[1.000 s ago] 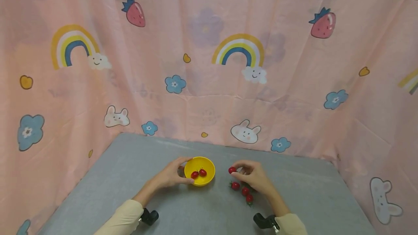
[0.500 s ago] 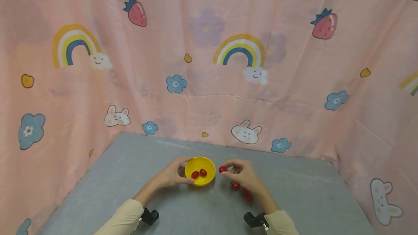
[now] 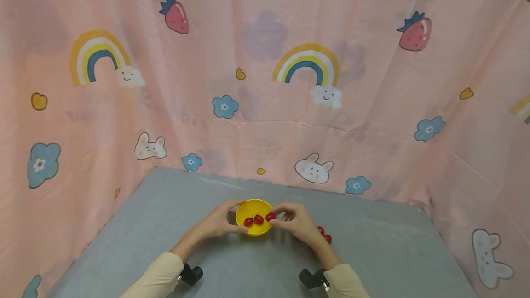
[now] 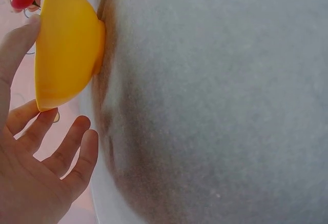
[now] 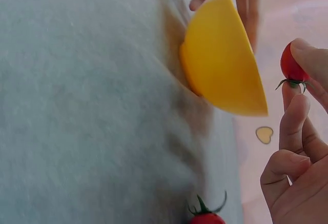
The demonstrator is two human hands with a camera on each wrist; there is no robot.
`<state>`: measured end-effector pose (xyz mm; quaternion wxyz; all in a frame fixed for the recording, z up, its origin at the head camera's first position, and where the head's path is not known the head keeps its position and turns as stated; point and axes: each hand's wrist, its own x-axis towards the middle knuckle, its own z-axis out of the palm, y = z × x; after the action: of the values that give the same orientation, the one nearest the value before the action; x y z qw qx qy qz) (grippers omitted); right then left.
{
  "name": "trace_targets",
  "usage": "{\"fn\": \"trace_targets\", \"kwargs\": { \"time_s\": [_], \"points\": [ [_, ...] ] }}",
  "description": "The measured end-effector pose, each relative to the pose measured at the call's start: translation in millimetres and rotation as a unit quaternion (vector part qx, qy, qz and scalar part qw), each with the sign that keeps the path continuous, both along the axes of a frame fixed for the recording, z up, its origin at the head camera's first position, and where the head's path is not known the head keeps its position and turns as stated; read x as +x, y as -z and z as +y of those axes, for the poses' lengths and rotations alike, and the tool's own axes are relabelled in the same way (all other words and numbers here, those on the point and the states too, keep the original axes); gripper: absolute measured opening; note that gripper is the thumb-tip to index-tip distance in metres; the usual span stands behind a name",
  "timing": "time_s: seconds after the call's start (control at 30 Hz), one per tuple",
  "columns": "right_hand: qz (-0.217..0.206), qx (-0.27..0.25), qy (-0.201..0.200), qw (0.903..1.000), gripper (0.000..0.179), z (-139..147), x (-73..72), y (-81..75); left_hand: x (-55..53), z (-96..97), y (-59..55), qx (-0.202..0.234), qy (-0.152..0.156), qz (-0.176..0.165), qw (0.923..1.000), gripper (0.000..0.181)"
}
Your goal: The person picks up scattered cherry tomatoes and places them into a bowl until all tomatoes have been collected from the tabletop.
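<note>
A yellow bowl point(image 3: 254, 231) stands on the grey table with two red cherry tomatoes point(image 3: 258, 219) inside. My left hand point(image 3: 218, 220) holds the bowl from its left side, thumb and fingers set against opposite parts of the rim. Its remaining fingers spread loosely in the left wrist view. At the bowl's right rim, my right hand point(image 3: 299, 222) pinches another cherry tomato point(image 5: 292, 64) between thumb and fingertip, green stem still on. In the right wrist view that tomato is raised beside the bowl's opening.
More cherry tomatoes point(image 3: 327, 238) lie on the table right of the right hand, partly hidden by the wrist. One tomato point(image 5: 207, 218) shows at the bottom of the right wrist view. A pink printed curtain point(image 3: 248, 141) hangs behind the grey tabletop point(image 3: 385, 252).
My right hand has moved left with the pinched tomato, from beside the loose ones to the bowl's right rim. Two loose tomatoes behind it have come into view. The left hand stays on the bowl.
</note>
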<state>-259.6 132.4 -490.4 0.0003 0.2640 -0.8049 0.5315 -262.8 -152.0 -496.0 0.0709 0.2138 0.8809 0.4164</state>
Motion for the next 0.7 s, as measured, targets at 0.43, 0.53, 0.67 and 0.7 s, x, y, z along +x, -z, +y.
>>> {"fn": "trace_targets", "kwargs": {
  "time_s": [0.43,0.53,0.67,0.7],
  "points": [
    [-0.035,-0.005,0.002,0.9994,0.022,-14.1,-0.5,6.5,0.5,0.3,-2.8,-0.002,0.005,0.005,1.0000,0.079],
    [-0.038,-0.005,0.001,0.9992,0.024,-14.1,-0.7,7.0,0.4,0.2,-2.3,-0.002,0.007,0.006,1.0000,0.079],
    [-0.040,-0.007,-0.003,0.9992,0.024,-11.8,-1.3,8.0,0.2,-0.2,-2.3,-0.001,0.006,0.005,1.0000,0.079],
    [-0.041,-0.010,-0.003,0.9991,0.024,-10.8,-1.5,8.2,0.3,-0.1,-2.3,0.000,0.006,0.005,1.0000,0.079]
  ]
}}
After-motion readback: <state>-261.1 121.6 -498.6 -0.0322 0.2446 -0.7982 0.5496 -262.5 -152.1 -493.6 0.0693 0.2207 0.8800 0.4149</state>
